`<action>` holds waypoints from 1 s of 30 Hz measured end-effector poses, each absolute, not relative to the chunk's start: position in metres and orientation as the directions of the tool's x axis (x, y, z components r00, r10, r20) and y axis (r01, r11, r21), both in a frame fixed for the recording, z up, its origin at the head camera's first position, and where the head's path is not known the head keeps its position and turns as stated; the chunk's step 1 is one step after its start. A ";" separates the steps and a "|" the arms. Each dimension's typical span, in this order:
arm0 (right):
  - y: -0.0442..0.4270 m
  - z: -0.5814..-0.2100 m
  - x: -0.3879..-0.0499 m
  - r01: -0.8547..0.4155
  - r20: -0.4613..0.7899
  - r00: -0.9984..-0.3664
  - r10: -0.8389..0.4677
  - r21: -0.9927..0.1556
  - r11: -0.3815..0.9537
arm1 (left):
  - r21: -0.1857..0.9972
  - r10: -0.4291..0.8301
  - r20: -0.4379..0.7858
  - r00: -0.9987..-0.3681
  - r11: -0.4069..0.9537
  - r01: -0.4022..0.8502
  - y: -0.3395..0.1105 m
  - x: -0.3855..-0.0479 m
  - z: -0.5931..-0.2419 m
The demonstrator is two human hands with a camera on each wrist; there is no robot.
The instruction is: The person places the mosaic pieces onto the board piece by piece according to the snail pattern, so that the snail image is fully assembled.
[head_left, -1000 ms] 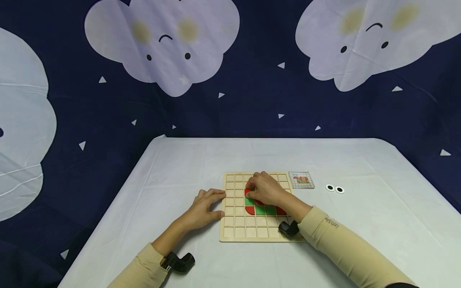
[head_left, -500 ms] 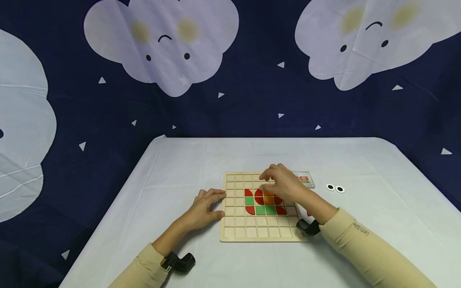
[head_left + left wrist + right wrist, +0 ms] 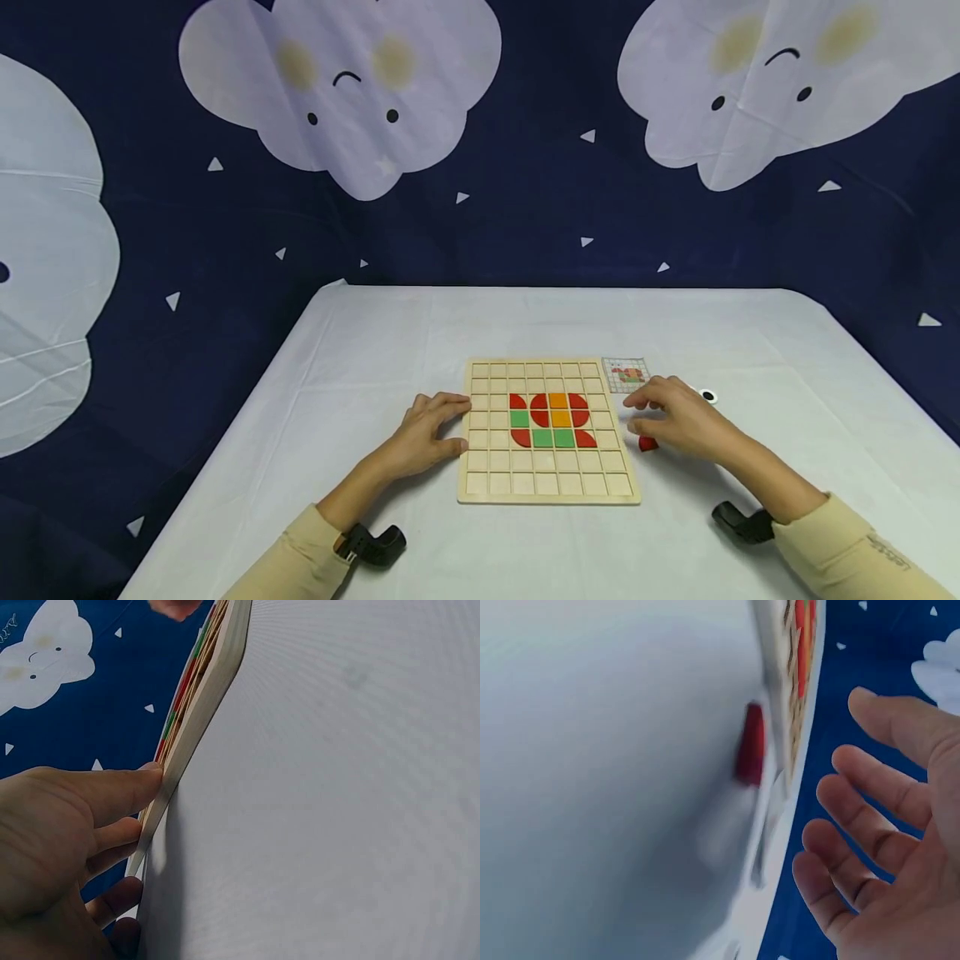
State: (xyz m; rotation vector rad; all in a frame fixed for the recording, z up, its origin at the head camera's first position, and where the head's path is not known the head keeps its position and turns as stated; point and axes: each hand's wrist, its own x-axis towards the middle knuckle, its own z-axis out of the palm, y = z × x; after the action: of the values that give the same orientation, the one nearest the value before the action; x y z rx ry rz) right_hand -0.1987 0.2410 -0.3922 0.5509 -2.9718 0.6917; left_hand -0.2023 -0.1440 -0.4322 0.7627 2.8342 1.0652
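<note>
A wooden grid board (image 3: 547, 483) lies on the white table, with red, orange and green tiles (image 3: 542, 438) set in its middle cells. My left hand (image 3: 423, 437) rests at the board's left edge, fingertips and thumb touching the rim, as the left wrist view also shows. To the right of the board, my right hand (image 3: 678, 417) hovers above the table with relaxed, spread fingers and nothing between them. A loose red piece (image 3: 648, 444) lies just below its thumb, apart from the hand; the right wrist view shows this red piece (image 3: 751, 746) near the board's edge.
A small pattern card (image 3: 626, 376) lies at the board's upper right corner. Behind my right hand a black-and-white eye piece (image 3: 707, 396) shows partly. A dark blue cloth with clouds (image 3: 480, 242) hangs beyond the table.
My right hand has left the board's upper left tiles and moved right, off the board. The pattern and the red piece have come into view. The left hand has stayed put.
</note>
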 end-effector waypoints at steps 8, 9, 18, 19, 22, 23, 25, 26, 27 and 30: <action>0.261 -0.407 -0.191 -0.407 0.154 -0.913 -0.377 -0.376 0.832 | 0.623 0.450 0.161 -0.878 0.643 0.444 -0.144 -0.203 -0.434; 0.262 -0.407 -0.190 -0.415 0.159 -0.910 -0.383 -0.371 0.831 | 0.625 0.450 0.159 -0.879 0.643 0.442 -0.144 -0.203 -0.434; 0.270 -0.412 -0.185 -0.437 0.152 -0.899 -0.410 -0.347 0.830 | 0.622 0.454 0.152 -0.878 0.646 0.442 -0.144 -0.203 -0.433; 0.270 -0.413 -0.184 -0.432 0.149 -0.902 -0.405 -0.343 0.834 | 0.619 0.455 0.155 -0.877 0.647 0.445 -0.144 -0.204 -0.434; 0.271 -0.414 -0.183 -0.420 0.143 -0.907 -0.395 -0.340 0.841 | 0.614 0.452 0.157 -0.878 0.652 0.445 -0.144 -0.203 -0.434; 0.271 -0.414 -0.183 -0.412 0.139 -0.911 -0.389 -0.340 0.845 | 0.613 0.452 0.156 -0.878 0.653 0.445 -0.144 -0.203 -0.434; 0.272 -0.415 -0.183 -0.412 0.141 -0.911 -0.387 -0.337 0.846 | 0.611 0.452 0.156 -0.878 0.654 0.446 -0.144 -0.203 -0.434; 0.272 -0.415 -0.183 -0.413 0.144 -0.911 -0.387 -0.336 0.847 | 0.613 0.452 0.155 -0.879 0.653 0.444 -0.144 -0.203 -0.434; 0.272 -0.415 -0.183 -0.414 0.147 -0.910 -0.387 -0.333 0.847 | 0.614 0.453 0.158 -0.878 0.651 0.446 -0.144 -0.203 -0.434; 0.271 -0.415 -0.183 -0.426 0.161 -0.905 -0.394 -0.323 0.845 | 0.614 0.455 0.182 -0.872 0.640 0.462 -0.144 -0.203 -0.434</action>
State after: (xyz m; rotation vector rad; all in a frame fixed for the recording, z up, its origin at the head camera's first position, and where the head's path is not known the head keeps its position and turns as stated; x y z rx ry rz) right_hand -0.1833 0.2712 -0.4154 0.6533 -2.9328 0.5448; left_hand -0.2028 -0.1441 -0.4343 0.7977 2.8544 1.0731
